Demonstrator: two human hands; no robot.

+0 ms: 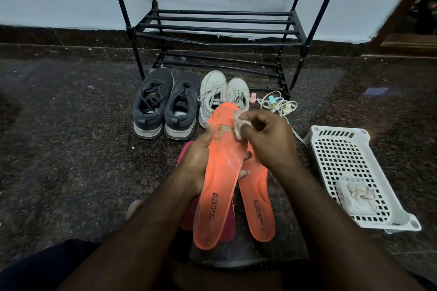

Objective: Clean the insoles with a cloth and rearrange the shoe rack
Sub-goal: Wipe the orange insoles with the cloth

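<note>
left hand grips an orange insole, its toe end worn and stained; right hand pinches a small white cloth against it.

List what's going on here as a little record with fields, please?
Left hand: holds orange insole
Right hand: presses white cloth on its worn forefoot
Second orange insole: on floor
Dark shoes: before rack
White shoes: beside them
Shoe rack: visible shelves empty
White basket: right, holds wipes
</note>
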